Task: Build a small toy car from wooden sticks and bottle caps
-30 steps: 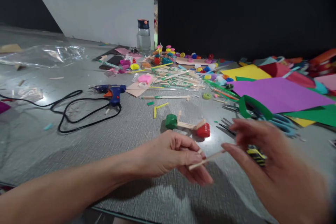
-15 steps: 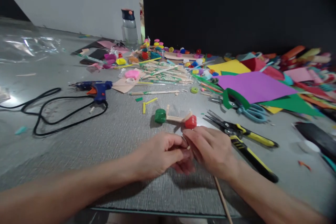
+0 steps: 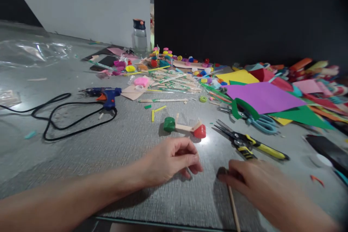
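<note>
My left hand (image 3: 176, 159) rests low over the table, its fingers curled and thumb pressed in. Whatever is between them, if anything, is hidden. My right hand (image 3: 252, 181), somewhat blurred, is at the upper end of a thin wooden stick (image 3: 233, 204). Its thumb and forefinger come together at a small dark spot, and I cannot make out what they pinch. Just beyond the left hand stands a small assembly of pale sticks (image 3: 185, 127), with a green bottle cap (image 3: 169, 124) at one end and a red bottle cap (image 3: 199, 131) at the other.
Black-and-yellow pliers (image 3: 248, 143) and blue-handled scissors (image 3: 262, 124) lie at right. A blue glue gun (image 3: 107, 96) with its black cord sits left. Behind are wrapped sticks (image 3: 174, 81), coloured sheets (image 3: 263, 96) and a water bottle (image 3: 140, 38). A phone (image 3: 326, 148) lies far right.
My right hand has parted from the left and moved right and toward me, to the stick's end. The left hand stays put. The view has shifted slightly.
</note>
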Available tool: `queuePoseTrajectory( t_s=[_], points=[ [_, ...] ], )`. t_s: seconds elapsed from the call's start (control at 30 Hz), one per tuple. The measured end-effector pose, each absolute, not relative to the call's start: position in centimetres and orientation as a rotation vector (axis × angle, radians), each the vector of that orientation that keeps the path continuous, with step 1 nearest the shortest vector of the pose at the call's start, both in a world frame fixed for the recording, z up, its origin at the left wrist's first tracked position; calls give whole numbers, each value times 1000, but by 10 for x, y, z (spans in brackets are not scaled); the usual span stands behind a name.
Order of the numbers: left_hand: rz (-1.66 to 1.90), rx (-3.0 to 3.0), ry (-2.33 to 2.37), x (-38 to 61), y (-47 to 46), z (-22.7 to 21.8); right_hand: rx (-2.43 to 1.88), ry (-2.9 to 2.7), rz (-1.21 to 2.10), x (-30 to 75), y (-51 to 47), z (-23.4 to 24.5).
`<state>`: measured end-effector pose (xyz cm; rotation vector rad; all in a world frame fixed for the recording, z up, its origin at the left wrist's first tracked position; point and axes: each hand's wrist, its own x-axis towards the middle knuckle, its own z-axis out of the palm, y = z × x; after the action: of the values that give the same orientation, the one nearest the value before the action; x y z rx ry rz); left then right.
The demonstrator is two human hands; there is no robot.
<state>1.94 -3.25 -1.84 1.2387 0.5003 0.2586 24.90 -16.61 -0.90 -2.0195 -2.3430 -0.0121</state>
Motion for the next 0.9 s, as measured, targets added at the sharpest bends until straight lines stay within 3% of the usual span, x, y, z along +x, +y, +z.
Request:
queuePoseTrajectory(
  t_s=[0.2,0.4,0.9],
  points=[
    [281,1366,549,19,-31,-17,-2032,-2002,442,240,-168,-18],
    [272,1299,512,20,-29,-11,-1428,-1350,1073,220,-131,15],
    [199,1172,441,17,-25,-12,-1202,-1109,909,198,-100,5]
  ],
)
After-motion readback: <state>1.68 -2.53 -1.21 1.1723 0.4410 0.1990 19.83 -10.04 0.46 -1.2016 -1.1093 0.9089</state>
